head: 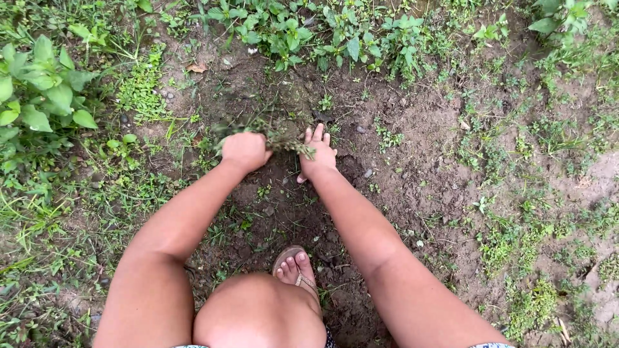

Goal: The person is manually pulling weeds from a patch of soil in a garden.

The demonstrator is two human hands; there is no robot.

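While left hand (245, 151) was fisted round weed clump (277, 136), right hand (318, 156) lay open, fingers spread, just beside clump, on bare soil (412, 174). Clump likely light, limp, stems tearable; best gripped low, near roots.

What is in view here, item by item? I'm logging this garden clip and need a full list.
Weed clump: one, green and blurred, on the bare soil, closed in the left fist and reaching across to the right hand.
Bare soil: one patch, brown, centre of view.
Leafy plants: several, bright green, left edge and along the top.
Low weeds: many, green, scattered at right.
Pebbles: a few, grey, on the soil.
Sandal: one, tan, on the foot at lower centre.
Left hand: fisted on the clump.
Right hand: fingers open, beside the clump.
Knee: one, bottom centre.
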